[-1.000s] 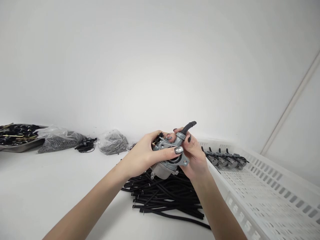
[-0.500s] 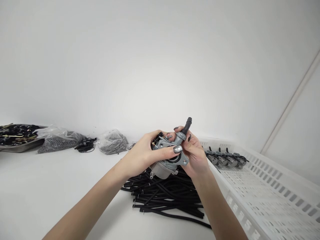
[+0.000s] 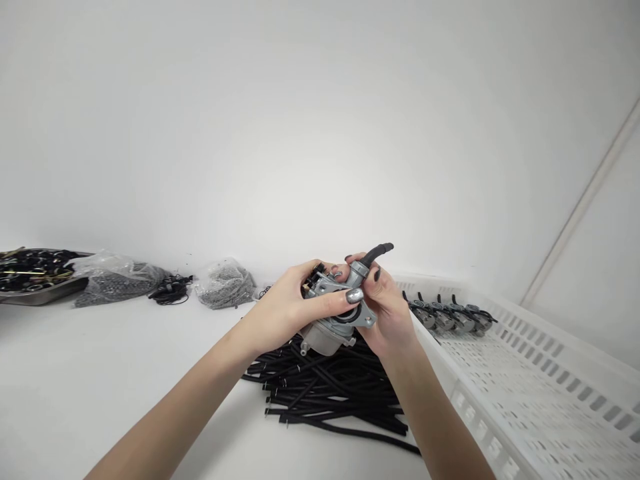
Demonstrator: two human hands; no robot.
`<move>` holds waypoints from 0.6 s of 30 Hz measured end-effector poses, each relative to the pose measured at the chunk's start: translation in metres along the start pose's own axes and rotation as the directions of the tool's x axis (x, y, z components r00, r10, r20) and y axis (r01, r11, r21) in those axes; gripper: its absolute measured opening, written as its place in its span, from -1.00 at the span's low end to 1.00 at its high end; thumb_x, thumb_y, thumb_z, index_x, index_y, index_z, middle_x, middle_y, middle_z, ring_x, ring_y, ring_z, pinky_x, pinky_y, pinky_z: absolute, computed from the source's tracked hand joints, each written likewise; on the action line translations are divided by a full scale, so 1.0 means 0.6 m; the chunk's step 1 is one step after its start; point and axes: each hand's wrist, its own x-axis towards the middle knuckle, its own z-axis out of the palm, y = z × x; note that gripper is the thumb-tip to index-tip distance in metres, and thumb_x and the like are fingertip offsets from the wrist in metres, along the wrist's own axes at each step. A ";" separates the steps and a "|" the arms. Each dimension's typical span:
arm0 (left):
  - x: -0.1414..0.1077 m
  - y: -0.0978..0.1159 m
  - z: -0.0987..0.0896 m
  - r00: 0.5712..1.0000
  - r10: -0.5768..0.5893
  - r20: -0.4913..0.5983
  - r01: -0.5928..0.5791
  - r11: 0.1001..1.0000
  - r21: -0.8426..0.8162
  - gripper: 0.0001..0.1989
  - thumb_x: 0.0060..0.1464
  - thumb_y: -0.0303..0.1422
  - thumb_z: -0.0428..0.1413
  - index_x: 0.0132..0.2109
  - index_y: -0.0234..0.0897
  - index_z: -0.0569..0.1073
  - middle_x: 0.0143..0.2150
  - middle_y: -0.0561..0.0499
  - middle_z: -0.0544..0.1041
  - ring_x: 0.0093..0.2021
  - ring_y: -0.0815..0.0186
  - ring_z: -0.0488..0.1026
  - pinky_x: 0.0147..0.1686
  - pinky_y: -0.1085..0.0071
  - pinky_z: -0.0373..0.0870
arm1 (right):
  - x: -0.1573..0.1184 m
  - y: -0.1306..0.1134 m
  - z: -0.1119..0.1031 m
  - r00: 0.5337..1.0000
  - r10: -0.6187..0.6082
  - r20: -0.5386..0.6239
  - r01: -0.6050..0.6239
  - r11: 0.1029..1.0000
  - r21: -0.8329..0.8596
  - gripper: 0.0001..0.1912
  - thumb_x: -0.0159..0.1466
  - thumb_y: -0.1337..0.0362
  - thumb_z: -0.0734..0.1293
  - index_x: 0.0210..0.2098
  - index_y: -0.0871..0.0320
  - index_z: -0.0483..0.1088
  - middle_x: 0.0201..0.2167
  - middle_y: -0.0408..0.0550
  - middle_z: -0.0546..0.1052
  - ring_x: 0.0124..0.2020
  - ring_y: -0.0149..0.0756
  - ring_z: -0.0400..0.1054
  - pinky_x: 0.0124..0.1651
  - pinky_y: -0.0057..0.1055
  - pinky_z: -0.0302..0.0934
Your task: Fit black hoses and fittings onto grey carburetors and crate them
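Note:
A grey metal carburetor is held up over a heap of black hoses. My left hand is closed around its body from the left, the thumb lying across the flange and round opening. On the other side, my right hand grips the round top cap between thumb and fingers. A bent black rubber elbow sticks out of that cap, its tip pointing right. The far-side fingers of both hands are partly hidden by the carburetor.
A white perforated crate stands at the right, with several carburetors along its far end. Against the wall lie a metal tray of dark parts, two plastic bags, one a bag of small grey parts, and a black cord bundle.
The rubber elbow and cap have turned, so the elbow's tip has swung from pointing up to pointing right. My right fingers have shifted slightly; the left hand stays put.

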 end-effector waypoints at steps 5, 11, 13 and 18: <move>0.001 0.002 0.000 1.000 0.006 0.002 -0.006 1.000 0.003 -0.50 -0.04 -0.02 0.36 -0.12 -0.29 0.46 -0.18 -0.03 0.55 -0.16 0.14 0.49 -0.19 0.32 0.35 | 0.000 0.000 0.000 1.000 -0.015 0.014 0.015 1.000 -0.021 -0.67 0.17 -0.01 0.56 -0.21 0.05 0.53 -0.42 -0.11 0.58 -0.28 -0.17 0.52 -0.05 -0.17 0.46; 0.001 0.009 0.000 0.999 0.033 0.011 -0.033 0.999 0.007 -0.54 -0.04 -0.06 0.36 -0.15 -0.27 0.44 -0.12 -0.05 0.60 -0.08 0.09 0.52 -0.13 0.31 0.37 | 0.001 0.000 0.000 0.998 -0.046 0.040 0.047 0.999 -0.007 -0.71 0.17 0.03 0.56 -0.21 0.03 0.55 -0.39 -0.11 0.59 -0.32 -0.23 0.49 -0.10 -0.26 0.43; 0.000 0.010 0.000 0.999 0.036 0.016 -0.036 0.999 0.001 -0.56 -0.04 -0.08 0.36 -0.16 -0.27 0.44 -0.09 -0.07 0.61 -0.04 0.06 0.52 -0.10 0.30 0.38 | 0.001 0.001 -0.001 0.998 -0.047 0.036 0.047 0.999 -0.020 -0.69 0.17 0.00 0.55 -0.20 0.02 0.54 -0.39 -0.11 0.59 -0.31 -0.20 0.49 -0.08 -0.23 0.43; 0.000 0.007 0.001 1.000 0.016 0.011 -0.016 1.000 -0.006 -0.54 -0.07 -0.09 0.37 -0.16 -0.27 0.42 -0.11 -0.04 0.59 -0.12 0.12 0.52 -0.17 0.33 0.36 | 0.001 0.002 -0.002 0.998 -0.046 0.031 0.047 0.999 -0.028 -0.68 0.17 0.00 0.55 -0.21 0.03 0.56 -0.42 -0.11 0.57 -0.28 -0.21 0.49 -0.10 -0.27 0.42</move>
